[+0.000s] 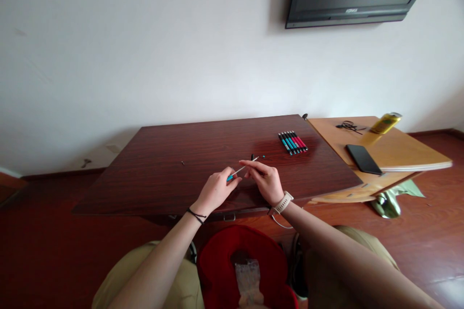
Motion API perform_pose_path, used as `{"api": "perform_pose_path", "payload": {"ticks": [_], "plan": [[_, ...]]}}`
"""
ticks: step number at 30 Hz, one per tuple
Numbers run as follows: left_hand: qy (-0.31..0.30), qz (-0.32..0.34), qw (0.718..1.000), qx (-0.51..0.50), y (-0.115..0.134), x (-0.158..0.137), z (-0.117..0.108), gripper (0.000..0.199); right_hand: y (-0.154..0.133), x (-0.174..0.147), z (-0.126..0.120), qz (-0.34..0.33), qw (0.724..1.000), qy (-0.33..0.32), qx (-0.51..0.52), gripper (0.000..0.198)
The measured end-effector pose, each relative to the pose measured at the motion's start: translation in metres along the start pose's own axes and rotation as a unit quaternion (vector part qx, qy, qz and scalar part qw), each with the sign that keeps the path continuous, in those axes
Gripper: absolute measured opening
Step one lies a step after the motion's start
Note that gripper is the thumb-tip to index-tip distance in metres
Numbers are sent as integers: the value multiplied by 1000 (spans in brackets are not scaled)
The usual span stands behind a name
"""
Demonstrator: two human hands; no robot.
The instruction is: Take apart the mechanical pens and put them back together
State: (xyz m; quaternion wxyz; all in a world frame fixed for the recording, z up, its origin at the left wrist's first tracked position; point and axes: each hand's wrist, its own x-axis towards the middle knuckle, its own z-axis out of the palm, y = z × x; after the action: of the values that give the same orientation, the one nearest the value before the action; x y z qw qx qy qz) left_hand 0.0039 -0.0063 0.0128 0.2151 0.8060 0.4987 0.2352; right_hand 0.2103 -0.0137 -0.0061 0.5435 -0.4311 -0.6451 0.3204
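My left hand (214,190) is closed around a blue pen barrel (229,178), only partly visible between the fingers. A thin pale pen refill (238,171) sticks out of it, slanting up to the right. My right hand (266,181) has thumb and fingers closed about the refill's middle, with the index finger stretched along it. Just beyond the right fingers lie a short black piece (253,157) and a tiny teal piece (264,156). A small part (182,163), too small to name, rests on the table left of my hands.
Several blue and red pens (293,143) lie in a row on the dark wooden table (163,140). On the lighter side table (416,149) are a phone (363,159), a black cable (350,126) and a yellow can (385,123). A red bin-like container (213,260) stands between my legs.
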Motion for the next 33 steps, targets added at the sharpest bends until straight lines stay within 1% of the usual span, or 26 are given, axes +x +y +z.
{"api": "perform_pose_path", "payload": {"ticks": [4, 7, 10, 13, 16, 19, 21, 23, 25, 28, 30, 33], "plan": [[-4, -10, 1000, 1, 0, 1, 0, 12, 0, -1, 1, -12, 1000, -15, -6, 33], [1, -8, 1000, -24, 0, 2, 1, 9, 0, -4, 3, -34, 998, -58, -18, 34], [14, -11, 997, -69, -2, 3, 2, 5, -4, -7, 7, -77, 989, -117, -46, 41], [36, -5, 992, -125, -4, 5, 1, 6, -10, -9, 10, -122, 977, -152, -86, 52], [43, 2, 984, -174, -4, 6, 0, 10, -15, -10, 10, -133, 970, -169, -114, 61], [46, 4, 974, -221, -3, 6, -1, 17, -18, -9, 7, -135, 967, -180, -121, 60], [55, -6, 963, -265, -2, 6, -2, 23, -18, -9, 5, -146, 965, -180, -119, 56], [64, -32, 942, -329, -2, 7, -4, 30, -17, -9, 5, -150, 968, -162, -118, 50], [75, -54, 914, -396, -3, 7, -7, 33, -13, -8, 6, -140, 974, -127, -123, 45], [94, -52, 884, -456, -7, 8, -14, 33, -3, -4, 11, -121, 978, -76, -152, 38], [100, -51, 872, -477, -10, 8, -18, 34, 7, -2, 15, -119, 971, -81, -189, 37], [94, -61, 863, -492, -13, 8, -21, 36, 21, 0, 21, -125, 950, -131, -253, 43]]}}
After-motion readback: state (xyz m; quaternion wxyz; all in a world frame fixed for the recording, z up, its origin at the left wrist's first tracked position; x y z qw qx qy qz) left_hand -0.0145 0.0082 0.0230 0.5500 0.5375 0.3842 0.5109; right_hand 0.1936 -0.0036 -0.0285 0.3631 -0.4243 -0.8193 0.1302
